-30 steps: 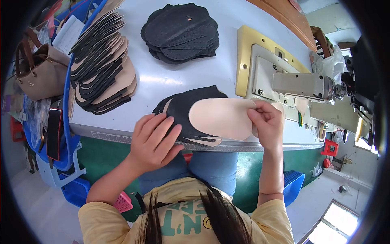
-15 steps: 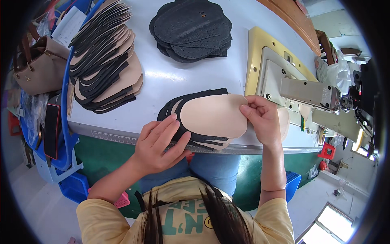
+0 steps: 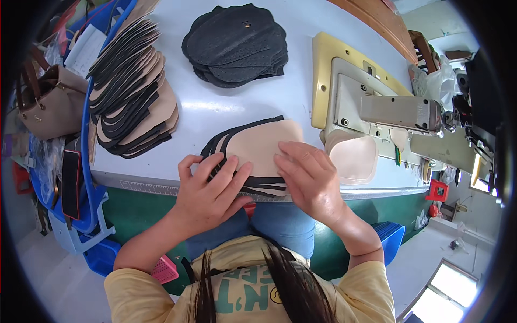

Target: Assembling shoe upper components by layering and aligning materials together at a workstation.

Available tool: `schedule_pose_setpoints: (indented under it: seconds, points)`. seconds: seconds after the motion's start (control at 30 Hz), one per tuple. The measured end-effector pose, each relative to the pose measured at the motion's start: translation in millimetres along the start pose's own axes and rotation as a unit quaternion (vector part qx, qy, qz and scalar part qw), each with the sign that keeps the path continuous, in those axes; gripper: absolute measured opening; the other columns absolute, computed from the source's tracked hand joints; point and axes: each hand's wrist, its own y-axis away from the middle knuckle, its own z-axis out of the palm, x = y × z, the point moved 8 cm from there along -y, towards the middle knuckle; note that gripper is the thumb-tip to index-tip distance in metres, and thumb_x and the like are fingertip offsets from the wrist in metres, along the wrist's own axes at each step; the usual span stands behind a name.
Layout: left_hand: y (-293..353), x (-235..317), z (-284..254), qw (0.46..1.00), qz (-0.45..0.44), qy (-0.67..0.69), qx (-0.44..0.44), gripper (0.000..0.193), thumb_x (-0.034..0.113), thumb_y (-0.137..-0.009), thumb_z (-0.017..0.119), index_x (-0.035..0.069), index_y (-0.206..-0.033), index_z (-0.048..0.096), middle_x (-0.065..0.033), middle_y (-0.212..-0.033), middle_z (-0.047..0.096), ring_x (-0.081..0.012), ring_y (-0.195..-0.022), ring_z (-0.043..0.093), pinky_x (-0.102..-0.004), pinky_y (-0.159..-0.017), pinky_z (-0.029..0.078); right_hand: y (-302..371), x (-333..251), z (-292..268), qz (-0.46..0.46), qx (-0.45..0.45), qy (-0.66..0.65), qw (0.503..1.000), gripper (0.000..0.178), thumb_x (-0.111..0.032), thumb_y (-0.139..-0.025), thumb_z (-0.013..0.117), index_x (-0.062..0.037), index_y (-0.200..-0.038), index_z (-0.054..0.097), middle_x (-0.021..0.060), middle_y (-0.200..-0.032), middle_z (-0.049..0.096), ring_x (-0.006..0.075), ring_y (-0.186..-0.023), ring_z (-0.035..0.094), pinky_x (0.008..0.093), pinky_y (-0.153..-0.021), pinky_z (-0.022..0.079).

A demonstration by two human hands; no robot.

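Note:
A stack of insole-shaped pieces, beige and black in turn, lies at the table's front edge, with a plain beige piece (image 3: 258,137) on top. My left hand (image 3: 207,188) rests on the stack's left front side, its fingers spread over the black edges. Across the right part of the top piece lies my right hand (image 3: 309,180), fingers apart and fingertips touching the beige surface. Its thumb is mostly hidden. Just right of that hand, several beige pieces (image 3: 353,159) lie beside the sewing machine (image 3: 398,113).
A tall fanned stack of beige and black pieces (image 3: 140,102) stands at the left. Black scalloped pieces (image 3: 234,46) are piled at the back. A metal ruler (image 3: 148,187) runs along the table's front edge. Beyond the left side sit a handbag (image 3: 54,102) and a phone (image 3: 70,183).
My right hand has let go of the top piece's right corner and moved left onto its surface. The left hand stays at the stack's left side. The view has shifted slightly.

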Motion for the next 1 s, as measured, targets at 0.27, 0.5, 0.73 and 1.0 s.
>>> schedule_pose_setpoints:
  seconds: [0.27,0.5,0.73,1.0]
  points:
    - [-107,-77,-15,0.993,-0.016,0.065,0.101,0.048,0.029,-0.081,0.070,0.007,-0.122,0.058,-0.0190,-0.120,0.056,-0.0383,-0.113,0.052,-0.0452,-0.096,0.040,48,92,-78,0.185,0.073,0.080,0.977,0.015,0.006,-0.080,0.060,0.0036,-0.094,0.064,0.0148,-0.094,0.066,0.0328,-0.091,0.062,0.0370,-0.083,0.048]
    - [-145,-132,28,0.991,-0.086,-0.090,0.044,0.072,0.048,-0.077,0.071,0.017,-0.138,0.047,-0.0200,-0.138,0.045,-0.0376,-0.126,0.043,-0.0522,-0.102,0.035,70,116,-66,0.203,0.025,0.098,0.974,0.037,0.003,-0.082,0.056,-0.0003,-0.119,0.058,0.0174,-0.118,0.054,0.0349,-0.107,0.053,0.0392,-0.093,0.043]
    - [-126,-93,22,0.993,0.010,-0.107,0.055,0.052,0.021,-0.087,0.063,0.019,-0.137,0.049,-0.0163,-0.136,0.049,-0.0344,-0.125,0.044,-0.0556,-0.107,0.027,72,117,-68,0.199,0.054,0.131,0.970,0.035,0.000,-0.082,0.059,-0.0002,-0.118,0.058,0.0187,-0.111,0.054,0.0356,-0.102,0.054,0.0398,-0.090,0.045]
    - [-87,-2,-8,0.994,0.107,-0.031,-0.012,0.043,0.010,-0.081,0.053,0.015,-0.122,0.064,-0.0149,-0.137,0.051,-0.0342,-0.129,0.045,-0.0533,-0.106,0.032,80,106,-75,0.127,0.115,0.166,0.971,0.013,0.000,-0.081,0.063,0.0009,-0.094,0.060,0.0156,-0.098,0.059,0.0315,-0.086,0.056,0.0344,-0.079,0.047]
